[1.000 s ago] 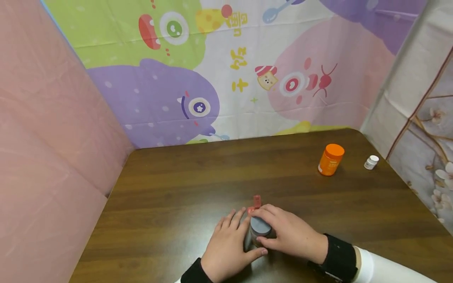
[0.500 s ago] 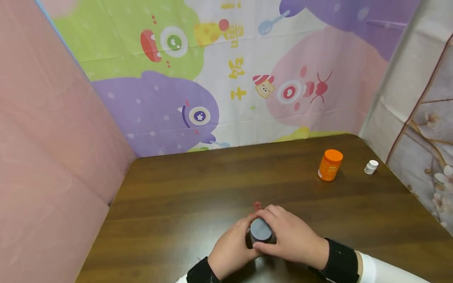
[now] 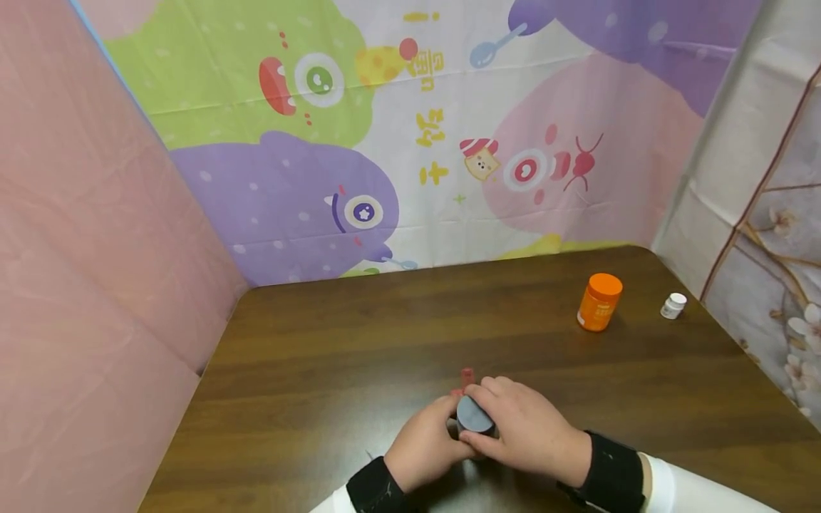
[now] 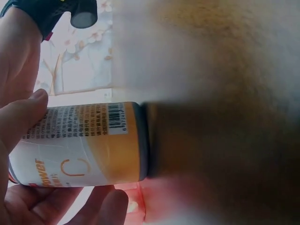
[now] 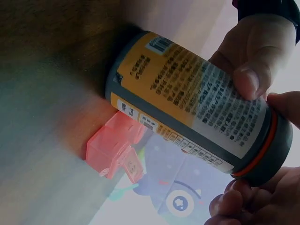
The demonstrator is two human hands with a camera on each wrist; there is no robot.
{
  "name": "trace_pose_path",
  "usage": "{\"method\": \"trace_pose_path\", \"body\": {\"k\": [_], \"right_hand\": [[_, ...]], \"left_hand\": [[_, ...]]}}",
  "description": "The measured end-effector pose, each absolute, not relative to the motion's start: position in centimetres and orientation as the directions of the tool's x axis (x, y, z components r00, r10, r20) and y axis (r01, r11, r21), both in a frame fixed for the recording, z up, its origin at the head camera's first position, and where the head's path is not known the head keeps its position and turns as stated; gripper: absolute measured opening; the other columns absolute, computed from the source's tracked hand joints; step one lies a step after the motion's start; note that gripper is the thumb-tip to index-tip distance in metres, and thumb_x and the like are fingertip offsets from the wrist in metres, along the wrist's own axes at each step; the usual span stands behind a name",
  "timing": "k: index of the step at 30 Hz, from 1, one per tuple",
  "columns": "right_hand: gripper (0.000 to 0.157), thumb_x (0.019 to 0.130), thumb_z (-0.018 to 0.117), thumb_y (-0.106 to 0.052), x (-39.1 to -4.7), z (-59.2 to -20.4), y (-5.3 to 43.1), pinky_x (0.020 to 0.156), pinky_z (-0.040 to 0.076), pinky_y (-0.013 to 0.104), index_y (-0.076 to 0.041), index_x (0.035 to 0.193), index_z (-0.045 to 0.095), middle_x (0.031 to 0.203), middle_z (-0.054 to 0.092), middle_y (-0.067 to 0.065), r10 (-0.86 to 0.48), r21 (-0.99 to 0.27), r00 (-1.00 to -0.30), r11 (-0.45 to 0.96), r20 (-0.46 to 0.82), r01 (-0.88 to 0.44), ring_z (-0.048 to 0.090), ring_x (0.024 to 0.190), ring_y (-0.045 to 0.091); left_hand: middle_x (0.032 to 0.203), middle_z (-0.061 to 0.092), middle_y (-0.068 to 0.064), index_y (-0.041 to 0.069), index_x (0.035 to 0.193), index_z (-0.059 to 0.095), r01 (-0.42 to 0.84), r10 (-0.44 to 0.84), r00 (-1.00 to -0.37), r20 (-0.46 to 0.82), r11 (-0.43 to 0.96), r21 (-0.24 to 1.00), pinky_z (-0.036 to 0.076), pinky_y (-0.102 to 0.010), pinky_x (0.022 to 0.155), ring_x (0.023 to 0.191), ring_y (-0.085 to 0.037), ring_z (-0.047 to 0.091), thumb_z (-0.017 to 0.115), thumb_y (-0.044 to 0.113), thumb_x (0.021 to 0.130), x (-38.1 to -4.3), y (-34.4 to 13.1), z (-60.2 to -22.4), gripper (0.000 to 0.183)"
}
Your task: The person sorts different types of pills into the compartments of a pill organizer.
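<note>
A supplement bottle with an orange-and-white label and a dark grey lid stands on the wooden table. Around its body my left hand curls, thumb on one side and fingers on the other. My right hand grips the lid from the right, its thumb and fingers on opposite edges. A translucent pink pill box, its flap raised, sits right behind the bottle; in the head view the hands hide part of it. The left wrist view shows the bottle's label side close up.
An orange jar stands at the back right of the table. Farther right, near the edge, is a small white bottle. A cartoon-print cloth hangs behind the table, and a pink cloth on the left.
My left hand, spread flat beside the bottle a second ago, has closed round its body. My right hand stays at the lid. The head view has tilted slightly upward.
</note>
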State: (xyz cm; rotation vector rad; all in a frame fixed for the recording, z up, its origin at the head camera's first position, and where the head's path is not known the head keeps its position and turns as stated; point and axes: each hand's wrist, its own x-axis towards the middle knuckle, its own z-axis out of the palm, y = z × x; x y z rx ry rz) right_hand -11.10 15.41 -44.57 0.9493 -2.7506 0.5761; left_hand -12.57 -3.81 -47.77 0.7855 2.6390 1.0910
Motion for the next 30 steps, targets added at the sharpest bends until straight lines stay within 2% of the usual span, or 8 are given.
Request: {"method": "trace_pose_path", "body": {"k": [9, 13, 16, 18, 22, 24, 27, 30], "right_hand": [[0.045, 0.091, 0.063, -0.043, -11.6, -44.7, 16.0, 0.067, 0.041, 0.025, -0.016, 0.126, 0.058, 0.093, 0.048, -0.01, -0.646, -0.27, -0.705, 0.651, 0.292, -0.709, 0.041, 0.08, 0.007], [0.052, 0.088, 0.062, -0.032, -11.8, -44.6, 16.3, 0.078, 0.044, 0.034, -0.02, 0.138, 0.052, 0.113, 0.052, -0.005, -0.701, -0.252, -0.661, 0.611, 0.268, -0.751, 0.045, 0.093, 0.01], [0.06, 0.086, 0.062, -0.038, -11.9, -44.5, 16.2, 0.088, 0.045, 0.042, -0.023, 0.142, 0.047, 0.132, 0.05, -0.001, -0.687, -0.262, -0.679, 0.627, 0.259, -0.733, 0.046, 0.107, 0.013], [0.062, 0.087, 0.061, -0.052, -12.0, -44.5, 16.0, 0.085, 0.047, 0.042, -0.021, 0.139, 0.05, 0.126, 0.054, -0.001, -0.65, -0.258, -0.715, 0.667, 0.259, -0.7, 0.048, 0.104, 0.013], [0.064, 0.081, 0.055, -0.072, -12.2, -44.6, 15.5, 0.072, 0.048, 0.035, -0.019, 0.117, 0.061, 0.094, 0.061, -0.008, -0.563, -0.269, -0.79, 0.744, 0.243, -0.612, 0.051, 0.08, 0.007], [0.056, 0.082, 0.059, -0.068, -12.2, -44.6, 15.5, 0.068, 0.047, 0.033, -0.02, 0.112, 0.062, 0.086, 0.059, -0.011, -0.568, -0.281, -0.788, 0.736, 0.237, -0.616, 0.049, 0.073, 0.005], [0.047, 0.084, 0.066, -0.051, -12.3, -44.7, 15.7, 0.068, 0.045, 0.03, -0.021, 0.119, 0.062, 0.087, 0.055, -0.011, -0.63, -0.264, -0.731, 0.682, 0.263, -0.682, 0.047, 0.074, 0.005], [0.053, 0.081, 0.068, -0.036, -12.4, -44.6, 16.2, 0.07, 0.042, 0.03, -0.025, 0.131, 0.057, 0.096, 0.053, -0.01, -0.686, -0.258, -0.668, 0.617, 0.288, -0.744, 0.044, 0.079, 0.007]], "left_hand": [[0.114, 0.062, 0.012, 0.03, 0.121, 0.061, 0.398, 0.563, -0.827, 0.012, 0.57, 0.718, 0.05, -0.032, 0.084, 0.099, -0.001, 0.054, 0.076, 0.048, 0.079, -13.0, -3.9, -47.4, 0.047], [0.122, 0.059, 0.011, 0.03, 0.128, 0.058, 0.393, 0.579, -0.815, 0.001, 0.552, 0.735, 0.05, -0.031, 0.085, 0.103, -0.002, 0.054, 0.075, 0.046, 0.081, -13.0, -4.0, -47.3, 0.053], [0.125, 0.059, 0.008, 0.026, 0.132, 0.057, 0.41, 0.588, -0.809, 0.01, 0.551, 0.727, 0.051, -0.032, 0.086, 0.106, -0.003, 0.053, 0.076, 0.04, 0.081, -13.0, -4.0, -47.1, 0.056], [0.123, 0.06, 0.007, 0.025, 0.127, 0.06, 0.421, 0.586, -0.81, 0.018, 0.561, 0.713, 0.051, -0.032, 0.086, 0.105, -0.003, 0.054, 0.078, 0.037, 0.08, -13.1, -3.9, -47.1, 0.051], [0.111, 0.062, 0.01, 0.029, 0.113, 0.065, 0.41, 0.58, -0.814, 0.013, 0.559, 0.72, 0.051, -0.03, 0.083, 0.098, -0.002, 0.055, 0.08, 0.037, 0.078, -13.1, -4.0, -47.1, 0.039], [0.109, 0.062, 0.011, 0.03, 0.111, 0.065, 0.402, 0.583, -0.812, 0.009, 0.548, 0.734, 0.051, -0.029, 0.08, 0.096, -0.002, 0.055, 0.08, 0.037, 0.077, -13.1, -4.0, -47.3, 0.038], [0.109, 0.062, 0.011, 0.028, 0.112, 0.065, 0.396, 0.582, -0.813, 0.005, 0.547, 0.737, 0.052, -0.027, 0.079, 0.094, -0.001, 0.055, 0.078, 0.037, 0.079, -13.0, -4.0, -47.3, 0.036], [0.115, 0.061, 0.011, 0.028, 0.121, 0.062, 0.401, 0.586, -0.81, 0.012, 0.539, 0.741, 0.052, -0.028, 0.08, 0.097, -0.002, 0.055, 0.077, 0.042, 0.08, -13.0, -4.0, -47.4, 0.046]]}}
